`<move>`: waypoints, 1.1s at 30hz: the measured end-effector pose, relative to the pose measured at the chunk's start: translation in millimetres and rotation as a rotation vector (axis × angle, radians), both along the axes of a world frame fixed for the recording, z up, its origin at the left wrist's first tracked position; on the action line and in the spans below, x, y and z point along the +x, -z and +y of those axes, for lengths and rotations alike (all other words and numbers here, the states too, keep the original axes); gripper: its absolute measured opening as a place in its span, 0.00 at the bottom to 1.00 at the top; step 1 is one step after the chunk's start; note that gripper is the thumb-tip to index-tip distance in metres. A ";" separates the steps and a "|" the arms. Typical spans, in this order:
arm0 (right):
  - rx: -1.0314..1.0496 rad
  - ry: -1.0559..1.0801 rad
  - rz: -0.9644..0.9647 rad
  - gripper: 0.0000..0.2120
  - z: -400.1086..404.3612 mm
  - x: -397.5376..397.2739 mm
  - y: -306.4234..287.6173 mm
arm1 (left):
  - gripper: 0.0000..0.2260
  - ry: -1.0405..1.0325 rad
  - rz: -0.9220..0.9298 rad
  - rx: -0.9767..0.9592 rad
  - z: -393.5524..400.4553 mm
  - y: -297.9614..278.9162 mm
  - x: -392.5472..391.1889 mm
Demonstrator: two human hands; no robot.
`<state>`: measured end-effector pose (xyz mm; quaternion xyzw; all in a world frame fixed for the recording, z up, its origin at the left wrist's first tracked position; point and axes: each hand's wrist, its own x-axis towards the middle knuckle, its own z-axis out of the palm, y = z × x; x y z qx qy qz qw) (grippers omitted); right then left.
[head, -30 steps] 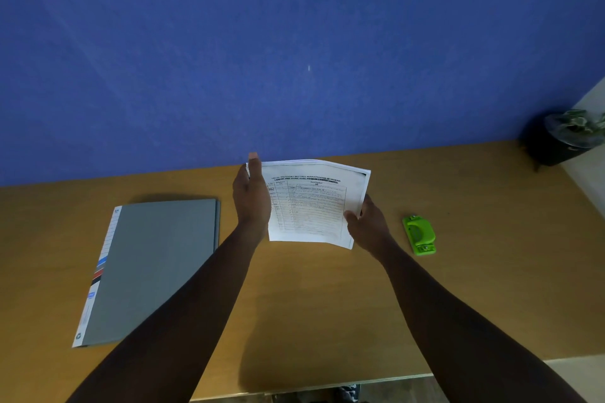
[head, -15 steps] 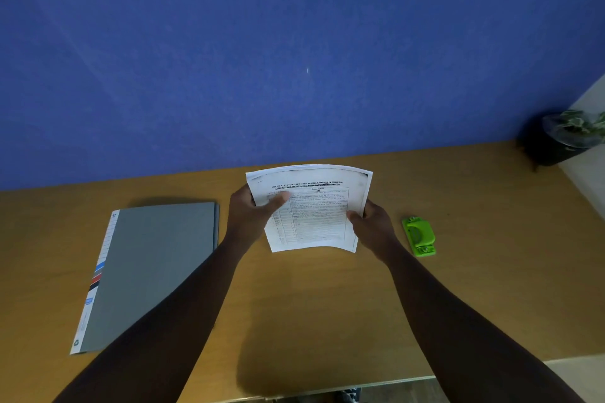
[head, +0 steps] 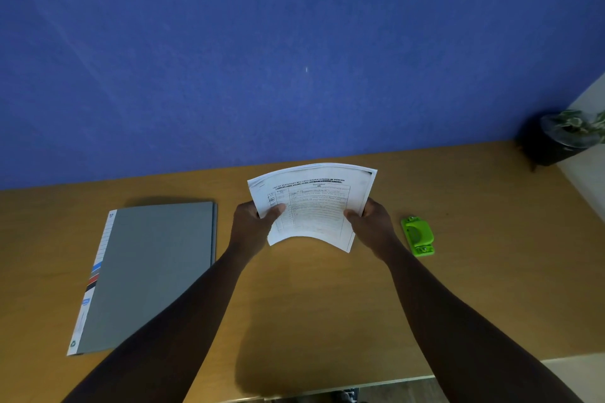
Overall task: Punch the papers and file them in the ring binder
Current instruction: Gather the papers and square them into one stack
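Observation:
I hold a thin stack of printed white papers lifted above the middle of the wooden table, bowed upward between both hands. My left hand grips the left edge with its thumb on the printed face. My right hand grips the right edge the same way. A closed grey ring binder with a white striped spine lies flat to the left. A small green hole punch sits on the table just right of my right hand.
A blue wall rises directly behind the table. A dark pot with a leafy plant stands at the far right corner. The table's front edge runs along the bottom of the view.
The papers have risen toward me and now curve more strongly. My left hand moved from flat against the left edge to a grip with its thumb on top.

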<state>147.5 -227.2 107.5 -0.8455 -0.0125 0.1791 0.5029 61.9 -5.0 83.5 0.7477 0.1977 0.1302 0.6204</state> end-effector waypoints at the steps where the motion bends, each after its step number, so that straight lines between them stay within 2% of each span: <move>1: -0.005 -0.001 -0.006 0.14 0.5 0.5 -0.4 | 0.11 -0.008 -0.003 0.009 0.0 1.3 0.4; 13: -0.155 -0.049 0.024 0.18 -5.4 -3.1 9.4 | 0.11 0.017 0.141 -0.039 -5.8 23.5 -3.0; 20: -0.154 -0.071 -0.017 0.17 -3.3 -0.4 6.1 | 0.10 -0.017 0.120 -0.024 -7.3 23.0 -3.6; 25: -0.190 -0.095 -0.004 0.17 -5.3 -4.2 13.6 | 0.11 0.006 0.183 0.025 -2.6 32.5 -6.5; 29: -0.186 -0.104 0.017 0.16 -7.5 -4.6 17.7 | 0.14 0.026 0.232 0.062 1.8 39.9 -9.2; 33: -0.086 -0.097 0.039 0.18 -8.1 -3.6 14.7 | 0.15 0.040 0.220 0.046 1.8 36.4 -8.5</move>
